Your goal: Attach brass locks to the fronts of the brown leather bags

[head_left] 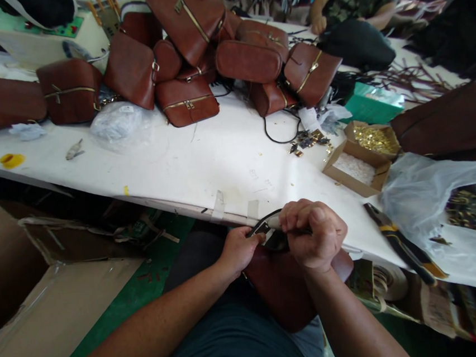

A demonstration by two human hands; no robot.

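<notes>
A brown leather bag [277, 287] rests on my lap against the table edge. My left hand [241, 250] is closed, pinching a black strap [260, 224] just above the bag. Beside it my right hand [314, 233] is curled into a fist around a pale, tapered tool [273, 222], whose kind I cannot make out. The tool's tip points toward the left fingers, at the strap. My right hand hides most of the tool and part of the bag's top.
Several brown bags [187, 20] are heaped across the white table [222, 152]. To the right lie black-and-yellow pliers [400, 244], a box of white bits [357, 170], a box of gold hardware [372, 137] and a plastic bag [416, 195]. Another person's hand [318, 24] shows at the back.
</notes>
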